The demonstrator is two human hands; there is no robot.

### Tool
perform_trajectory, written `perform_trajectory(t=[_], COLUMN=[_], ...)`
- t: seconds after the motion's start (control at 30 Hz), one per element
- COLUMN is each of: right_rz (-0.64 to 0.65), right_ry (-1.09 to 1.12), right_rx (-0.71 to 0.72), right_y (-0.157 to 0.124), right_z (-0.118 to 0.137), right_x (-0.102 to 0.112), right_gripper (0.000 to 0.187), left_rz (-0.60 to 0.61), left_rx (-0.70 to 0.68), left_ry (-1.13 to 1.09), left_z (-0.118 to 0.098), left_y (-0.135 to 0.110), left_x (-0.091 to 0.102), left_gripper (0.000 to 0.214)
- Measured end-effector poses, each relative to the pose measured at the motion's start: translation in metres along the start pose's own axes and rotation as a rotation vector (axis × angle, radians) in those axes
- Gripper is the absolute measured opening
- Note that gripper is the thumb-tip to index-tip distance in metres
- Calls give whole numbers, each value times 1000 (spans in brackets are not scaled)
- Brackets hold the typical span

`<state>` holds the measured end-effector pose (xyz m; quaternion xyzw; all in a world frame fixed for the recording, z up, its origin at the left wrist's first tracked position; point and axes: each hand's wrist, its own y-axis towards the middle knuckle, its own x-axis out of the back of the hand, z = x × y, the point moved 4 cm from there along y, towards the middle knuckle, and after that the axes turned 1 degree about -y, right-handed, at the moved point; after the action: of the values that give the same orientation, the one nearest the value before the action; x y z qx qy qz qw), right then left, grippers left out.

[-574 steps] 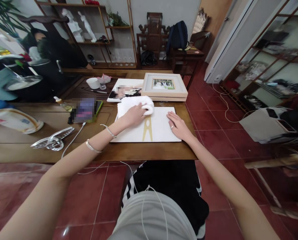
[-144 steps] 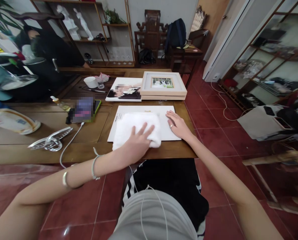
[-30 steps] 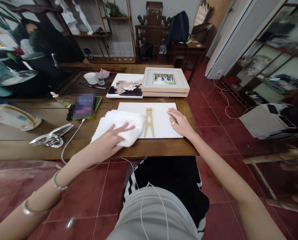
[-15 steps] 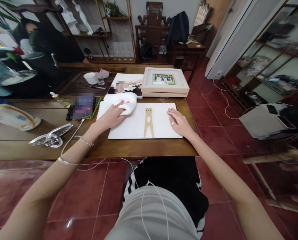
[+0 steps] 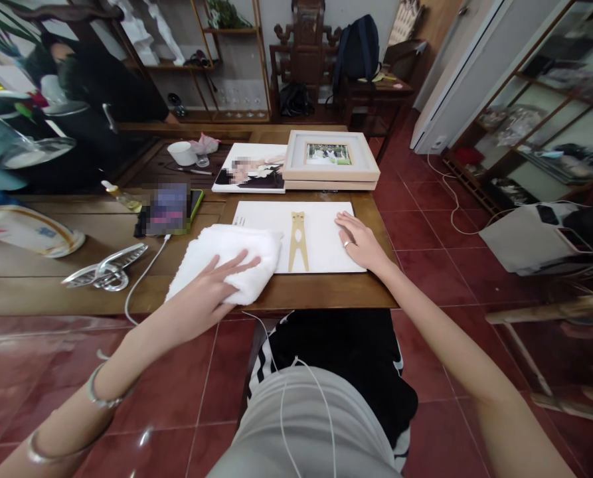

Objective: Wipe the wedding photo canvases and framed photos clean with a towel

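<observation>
A white flat board (image 5: 321, 232) with a gold peg-shaped motif (image 5: 297, 240) lies on the wooden table (image 5: 101, 239) in front of me. My left hand (image 5: 211, 289) lies flat, fingers spread, on a white towel (image 5: 226, 255) that covers the board's near left corner and the table edge. My right hand (image 5: 358, 240) rests flat and open on the board's right edge, a ring on one finger.
Behind the board lie a stacked light wooden photo frame (image 5: 330, 159) and a photo print (image 5: 251, 176). To the left are a phone (image 5: 169, 209) with a cable, a small bottle (image 5: 119, 197), a silver ornament (image 5: 104, 272), a white cup (image 5: 181, 153) and a plate (image 5: 27, 229).
Over the last half second my left hand has pulled the towel from the board's far left corner back to the near left corner at the table edge. My right hand has stayed put.
</observation>
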<state>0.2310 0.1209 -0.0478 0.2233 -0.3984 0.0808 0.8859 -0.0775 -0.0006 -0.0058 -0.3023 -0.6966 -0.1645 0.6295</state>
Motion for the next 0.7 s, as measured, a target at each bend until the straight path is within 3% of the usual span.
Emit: perform_trajectory(t=[0.13, 0.33, 0.5, 0.6, 0.7], right_rz=[2, 4, 6, 3, -4], right_ry=[-7, 1, 4, -1, 3], right_rx=[-6, -1, 3, 8, 19], right_y=[0, 0, 0, 0, 0], right_z=[0, 0, 0, -1, -1], right_x=[1, 1, 1, 0, 0], right_gripper=[40, 39, 39, 39, 39], left_rz=[-22, -42, -133, -196, -188], left_rx=[-1, 36, 88, 128, 127], left_ry=[7, -8, 36, 88, 127], left_z=[12, 54, 83, 87, 78], left_y=[21, 80, 124, 132, 125], left_x=[5, 14, 17, 17, 15], left_gripper=[40, 35, 41, 41, 38])
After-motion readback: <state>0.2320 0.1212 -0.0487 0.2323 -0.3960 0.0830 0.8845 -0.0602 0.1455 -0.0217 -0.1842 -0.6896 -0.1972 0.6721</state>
